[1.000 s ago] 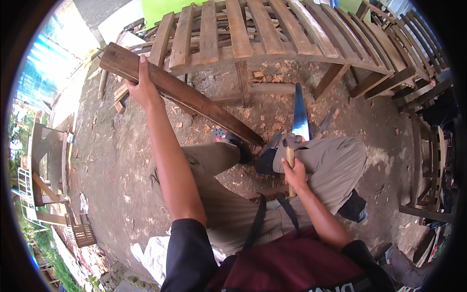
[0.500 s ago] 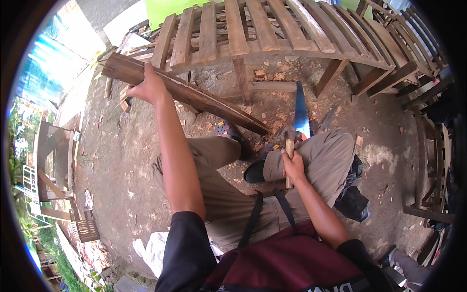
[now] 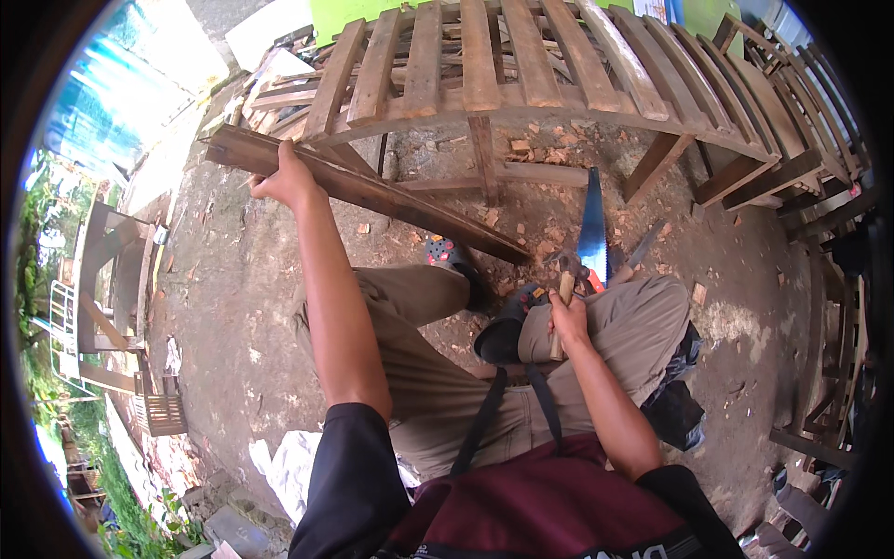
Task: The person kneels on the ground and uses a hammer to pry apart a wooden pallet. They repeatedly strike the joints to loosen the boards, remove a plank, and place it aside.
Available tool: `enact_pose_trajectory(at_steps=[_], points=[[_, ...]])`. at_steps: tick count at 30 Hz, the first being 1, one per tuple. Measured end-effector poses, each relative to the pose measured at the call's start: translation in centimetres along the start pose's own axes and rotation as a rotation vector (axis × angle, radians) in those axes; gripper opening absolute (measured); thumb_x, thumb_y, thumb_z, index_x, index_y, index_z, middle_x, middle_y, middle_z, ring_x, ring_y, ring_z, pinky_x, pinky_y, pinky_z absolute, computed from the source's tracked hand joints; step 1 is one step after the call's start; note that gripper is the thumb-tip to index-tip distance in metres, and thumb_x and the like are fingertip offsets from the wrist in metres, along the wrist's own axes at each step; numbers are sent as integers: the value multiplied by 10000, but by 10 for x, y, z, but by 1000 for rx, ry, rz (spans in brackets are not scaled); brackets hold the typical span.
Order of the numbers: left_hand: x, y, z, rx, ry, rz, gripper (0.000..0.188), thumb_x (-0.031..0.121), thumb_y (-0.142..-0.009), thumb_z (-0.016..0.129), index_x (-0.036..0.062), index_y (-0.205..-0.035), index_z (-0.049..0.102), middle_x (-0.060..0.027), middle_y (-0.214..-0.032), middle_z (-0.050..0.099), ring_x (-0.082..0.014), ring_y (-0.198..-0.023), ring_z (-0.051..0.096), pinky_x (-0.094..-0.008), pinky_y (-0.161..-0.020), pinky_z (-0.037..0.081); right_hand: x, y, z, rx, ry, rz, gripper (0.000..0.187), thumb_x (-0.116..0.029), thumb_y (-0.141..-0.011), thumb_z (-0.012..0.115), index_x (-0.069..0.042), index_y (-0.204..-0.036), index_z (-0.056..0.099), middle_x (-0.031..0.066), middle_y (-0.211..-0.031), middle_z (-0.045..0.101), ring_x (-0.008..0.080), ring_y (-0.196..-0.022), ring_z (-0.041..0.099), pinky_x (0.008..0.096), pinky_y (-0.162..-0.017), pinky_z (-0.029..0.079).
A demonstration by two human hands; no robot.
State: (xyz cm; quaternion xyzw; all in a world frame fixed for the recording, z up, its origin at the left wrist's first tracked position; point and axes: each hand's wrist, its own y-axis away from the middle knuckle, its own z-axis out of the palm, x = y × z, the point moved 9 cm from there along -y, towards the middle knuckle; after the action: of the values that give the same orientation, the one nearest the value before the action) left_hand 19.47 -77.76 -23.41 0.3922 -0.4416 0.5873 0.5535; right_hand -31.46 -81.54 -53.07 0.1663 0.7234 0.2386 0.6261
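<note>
My left hand (image 3: 287, 179) is closed around a long brown wooden plank (image 3: 410, 207) near its upper left end. The plank slants down to the right, its lower end close to the ground in front of my shoes. In my right hand (image 3: 569, 320) is a hammer (image 3: 566, 287), held by its wooden handle above my right leg. The hammer's head is dark and hard to make out against the things behind it. Just beyond it a handsaw (image 3: 593, 224) with a blue blade and an orange-red handle lies tilted upward.
A slatted wooden bench (image 3: 480, 70) spans the far side, with more slatted furniture (image 3: 782, 116) at the right. Wood chips (image 3: 535, 154) litter the ground under the bench. A flat dark strip (image 3: 643, 247) lies beside the saw. Black plastic (image 3: 675, 415) sits by my right knee.
The whole view has shifted slightly, so most things appear further right and lower. The hammer handle tilts a little more. Both hands keep their hold.
</note>
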Motion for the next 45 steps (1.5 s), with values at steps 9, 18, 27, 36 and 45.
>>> enact_pose_trajectory(at_steps=[9, 18, 27, 36, 45], points=[[-5, -34, -13, -80, 152, -176, 421, 3, -700, 703, -56, -1102, 593, -135, -1010, 633, -284, -892, 636, -424, -779, 529, -17, 5, 17, -72, 14, -16, 278, -286, -906, 710, -74, -817, 553, -13, -546, 465, 111, -394, 464, 288, -357, 391], [215, -19, 17, -321, -29, 236, 360, 62, -729, 753, -85, -1035, 633, -134, -961, 626, -261, -846, 624, -396, -743, 513, 2, -14, 22, -211, -232, 91, 125, -82, -840, 666, -44, -882, 554, 2, -614, 492, 107, -416, 462, 289, -364, 383], [209, -2, 22, -381, -466, 646, 523, 71, -714, 752, -28, -1179, 533, -125, -1014, 641, -247, -916, 628, -369, -873, 480, -58, 56, 54, -901, -709, 126, 239, 25, -820, 528, -61, -1041, 506, -4, -605, 397, 105, -399, 406, 287, -376, 366], [75, 89, 47, -699, -692, 741, 675, 116, -640, 770, -37, -1236, 494, -222, -1152, 584, -358, -1075, 588, -423, -948, 452, -92, 72, 40, -841, -417, -246, 112, 67, -828, 523, -20, -892, 555, 24, -584, 476, 86, -436, 451, 265, -393, 371], [62, 111, 59, -948, -750, 676, 714, 145, -625, 770, -11, -1258, 481, -209, -1183, 581, -386, -1130, 561, -439, -971, 446, -169, 77, 28, -504, -59, -653, 80, -19, -872, 613, -23, -952, 611, 18, -755, 554, 83, -604, 514, 244, -519, 410]])
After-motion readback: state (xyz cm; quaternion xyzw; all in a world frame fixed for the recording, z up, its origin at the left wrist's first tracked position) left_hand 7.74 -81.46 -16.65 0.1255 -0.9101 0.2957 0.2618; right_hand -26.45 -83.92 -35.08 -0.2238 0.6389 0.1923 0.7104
